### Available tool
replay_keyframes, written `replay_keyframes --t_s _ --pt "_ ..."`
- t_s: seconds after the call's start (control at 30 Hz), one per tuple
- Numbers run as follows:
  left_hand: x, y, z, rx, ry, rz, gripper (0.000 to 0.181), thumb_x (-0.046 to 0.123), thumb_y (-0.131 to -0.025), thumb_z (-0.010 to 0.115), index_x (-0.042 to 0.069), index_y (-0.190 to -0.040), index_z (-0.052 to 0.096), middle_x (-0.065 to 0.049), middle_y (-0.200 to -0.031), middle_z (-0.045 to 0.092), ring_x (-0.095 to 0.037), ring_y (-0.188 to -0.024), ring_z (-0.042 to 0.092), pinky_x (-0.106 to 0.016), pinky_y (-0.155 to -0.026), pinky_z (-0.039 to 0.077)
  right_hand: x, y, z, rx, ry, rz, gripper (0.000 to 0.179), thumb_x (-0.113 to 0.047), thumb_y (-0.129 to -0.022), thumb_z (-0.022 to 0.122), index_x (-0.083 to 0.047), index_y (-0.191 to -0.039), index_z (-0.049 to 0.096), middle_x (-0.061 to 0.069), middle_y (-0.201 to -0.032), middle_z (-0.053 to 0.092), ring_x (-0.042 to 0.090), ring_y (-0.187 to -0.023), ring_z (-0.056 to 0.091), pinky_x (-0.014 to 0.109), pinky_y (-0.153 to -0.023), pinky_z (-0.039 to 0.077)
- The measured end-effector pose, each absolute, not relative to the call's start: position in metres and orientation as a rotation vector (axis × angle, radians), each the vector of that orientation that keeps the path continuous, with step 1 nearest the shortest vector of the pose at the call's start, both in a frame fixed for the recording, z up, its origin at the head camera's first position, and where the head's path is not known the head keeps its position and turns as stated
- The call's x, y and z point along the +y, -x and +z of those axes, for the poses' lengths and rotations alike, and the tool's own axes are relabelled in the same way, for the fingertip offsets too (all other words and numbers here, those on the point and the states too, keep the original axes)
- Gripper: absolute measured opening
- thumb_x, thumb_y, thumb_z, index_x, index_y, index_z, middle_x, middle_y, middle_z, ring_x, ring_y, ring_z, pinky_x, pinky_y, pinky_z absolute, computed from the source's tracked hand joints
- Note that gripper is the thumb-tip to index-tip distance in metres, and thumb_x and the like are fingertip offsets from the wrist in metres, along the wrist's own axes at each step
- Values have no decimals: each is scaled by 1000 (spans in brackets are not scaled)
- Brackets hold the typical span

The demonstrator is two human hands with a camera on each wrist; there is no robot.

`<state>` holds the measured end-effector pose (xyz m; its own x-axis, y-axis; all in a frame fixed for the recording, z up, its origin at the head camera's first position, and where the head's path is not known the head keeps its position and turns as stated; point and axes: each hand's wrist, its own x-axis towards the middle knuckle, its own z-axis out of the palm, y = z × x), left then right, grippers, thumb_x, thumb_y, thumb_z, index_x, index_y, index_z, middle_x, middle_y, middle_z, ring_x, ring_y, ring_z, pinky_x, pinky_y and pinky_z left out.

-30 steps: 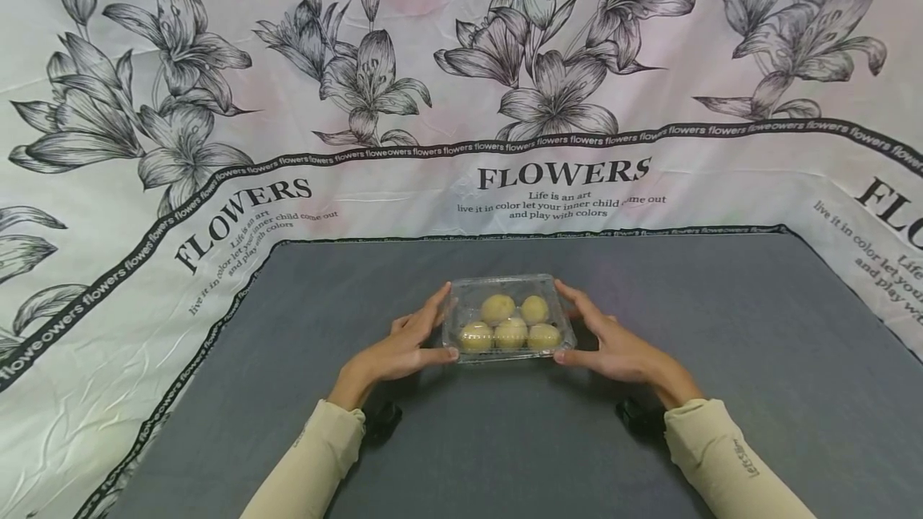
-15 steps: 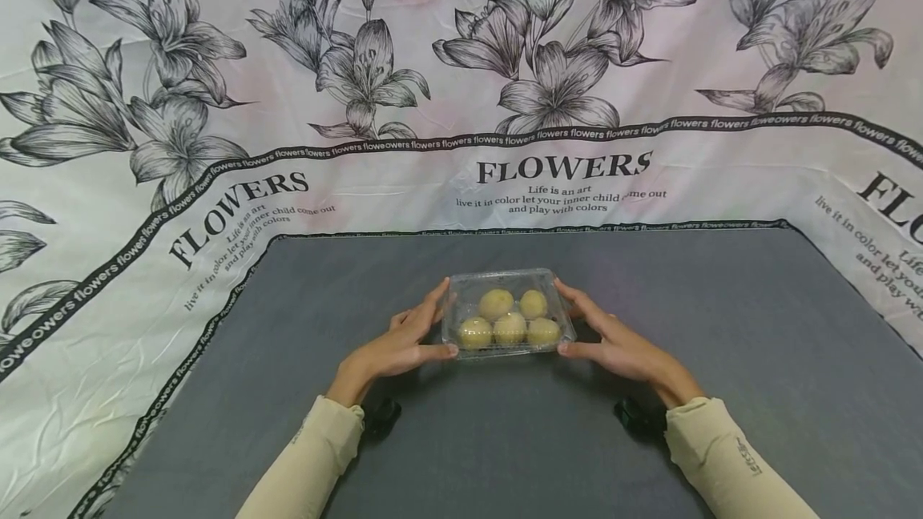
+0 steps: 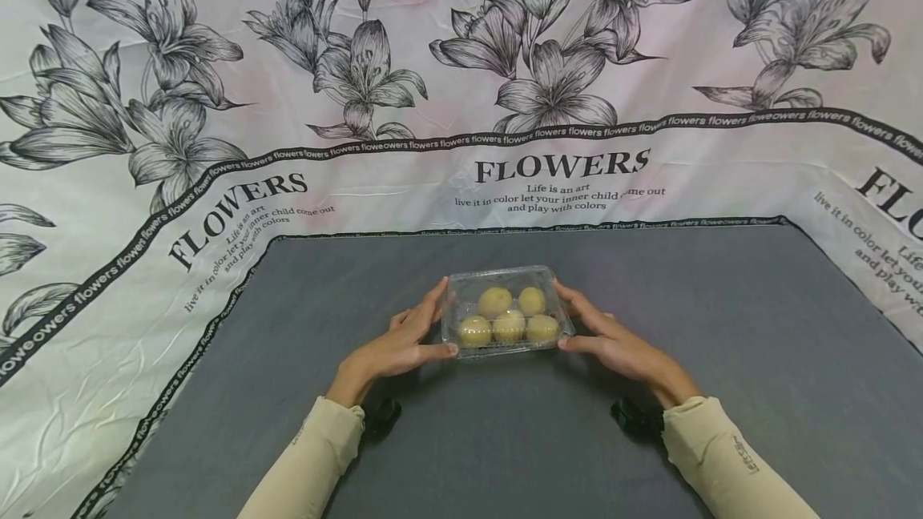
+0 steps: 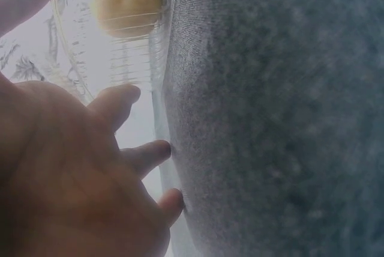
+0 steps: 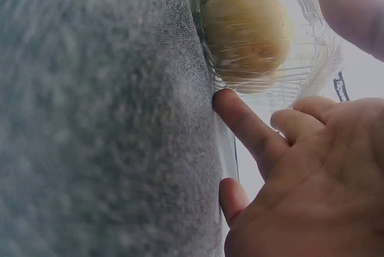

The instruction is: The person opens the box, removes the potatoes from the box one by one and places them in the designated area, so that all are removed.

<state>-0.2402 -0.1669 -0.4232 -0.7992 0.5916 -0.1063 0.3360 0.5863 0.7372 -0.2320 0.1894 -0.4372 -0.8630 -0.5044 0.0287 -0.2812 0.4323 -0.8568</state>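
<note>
1. The clear plastic clamshell box (image 3: pixel 465 288) is near the middle of the table (image 3: pixel 461 439), between the two hands; it appears to rest on the surface, though its underside is hidden.
2. Inside it show five round yellow fruits (image 3: pixel 509 327), three in a front row and two behind, with bare room around them. If the box were tipped, they would probably roll to one side and pull its weight off centre.
3. The left hand (image 3: pixel 404 347) grips the left end, thumb at the front corner and a finger reaching to the back corner; in its wrist view, lower fingers stretch down beside the table.
4. The right hand (image 3: pixel 609 339) grips the right end in much the same way.
5. Both holds are at the ends, so uneven lift or push could skew the box; squeezing too hard might bow the thin walls and pop the lid. Whether it is latched, I cannot tell.
6. Beyond the hands are rolled beige sleeves (image 3: pixel 310 455), dark wrist devices (image 3: pixel 382 419) and, behind the table, a flower-printed sheet (image 3: pixel 404 191).
</note>
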Motion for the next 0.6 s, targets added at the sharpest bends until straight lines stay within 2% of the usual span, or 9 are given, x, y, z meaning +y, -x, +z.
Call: replay_keyframes --t_s 0.33,0.47,0.6 --pt "-168 240 -423 2484 -750 1051 104 38 -100 63 22 -163 -19 1 -173 8 -25 -160 7 -63 -119 1 187 230 -434 2445 697 -1412 77 -26 -102 60 -20 -165 16 15 -171 16 49 -149 26 78 -111 -13" --pt "-170 241 -424 2493 -756 1046 104 37 -100 63 24 -163 -18 1 -173 9 -27 -160 4 -64 -118 3 188 229 -431 2463 686 -1365 82 -28 -101 64 -24 -165 14 16 -167 26 46 -148 31 77 -112 -11" --pt "-170 244 -424 2499 -768 1039 103 38 -100 62 29 -162 -19 3 -172 10 -25 -160 3 -63 -118 5 192 225 -425 2549 682 -1227 87 -37 -99 67 -26 -166 12 18 -161 36 44 -146 36 76 -114 16"
